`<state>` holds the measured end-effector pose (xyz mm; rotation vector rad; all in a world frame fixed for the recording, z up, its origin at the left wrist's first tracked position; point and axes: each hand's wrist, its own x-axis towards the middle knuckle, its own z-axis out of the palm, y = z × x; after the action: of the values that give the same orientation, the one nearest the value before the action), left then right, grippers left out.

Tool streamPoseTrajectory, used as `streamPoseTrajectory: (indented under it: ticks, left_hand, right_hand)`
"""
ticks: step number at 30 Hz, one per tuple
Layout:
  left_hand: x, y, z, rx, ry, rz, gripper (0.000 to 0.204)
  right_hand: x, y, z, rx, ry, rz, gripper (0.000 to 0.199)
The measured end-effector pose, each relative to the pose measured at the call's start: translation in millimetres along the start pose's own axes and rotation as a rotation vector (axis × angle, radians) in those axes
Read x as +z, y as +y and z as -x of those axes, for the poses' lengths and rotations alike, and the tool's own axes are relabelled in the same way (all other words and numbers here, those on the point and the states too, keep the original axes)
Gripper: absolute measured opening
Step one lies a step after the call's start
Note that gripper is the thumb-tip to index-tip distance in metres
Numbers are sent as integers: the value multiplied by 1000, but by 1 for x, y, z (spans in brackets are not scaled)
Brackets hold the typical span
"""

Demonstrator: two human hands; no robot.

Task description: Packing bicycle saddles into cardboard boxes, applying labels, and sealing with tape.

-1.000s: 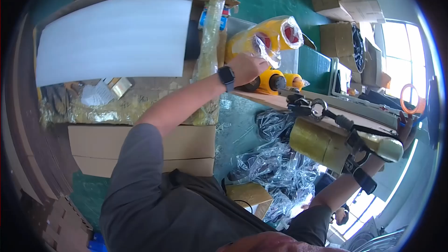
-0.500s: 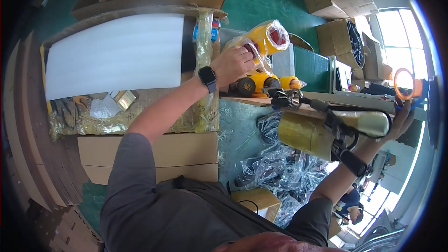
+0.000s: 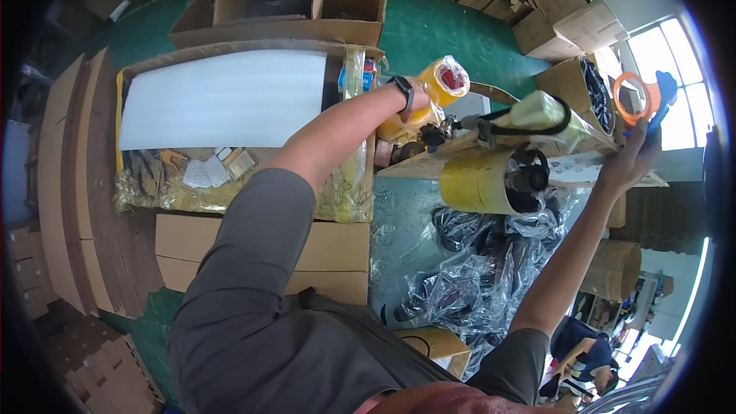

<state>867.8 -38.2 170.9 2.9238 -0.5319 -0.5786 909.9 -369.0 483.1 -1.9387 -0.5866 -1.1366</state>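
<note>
My left hand (image 3: 418, 98), with a dark watch on its wrist, is closed around a yellow tape roll (image 3: 426, 116) among several at the table's far side. Its fingertips are partly hidden. One upright roll in clear film (image 3: 448, 80) with a red core stands just beyond this hand. Far to the right, my raised right hand (image 3: 635, 155) grips a tape dispenser (image 3: 658, 100) with a blue body and an orange ring. Between the hands hang a yellow cylinder (image 3: 471, 184) with black parts at its open end and a pale yellow bottle-shaped piece (image 3: 540, 111) with a black cord.
A white foam sheet (image 3: 222, 100) lies in a taped carton, with papers (image 3: 207, 172) along its near edge. Bags of dark items in clear plastic (image 3: 475, 276) lie below the board (image 3: 414, 165). Cardboard boxes (image 3: 563, 23) stand beyond; another person (image 3: 586, 353) is at lower right.
My left hand has moved slightly right, and its wrist has turned over the yellow rolls. My right hand has risen a little with the tape dispenser. The whole view has shifted.
</note>
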Motion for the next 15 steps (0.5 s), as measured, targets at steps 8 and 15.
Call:
streamPoseTrajectory:
  ticks: [8,15]
  left_hand:
    - [-84,-17,57,14,114,1522,30]
    - [-98,71,271,361,1068,1789,49]
  right_hand:
    - [-8,-12,-2,34,20,136,54]
    - [-4,-19,-1,56,-4,145,73]
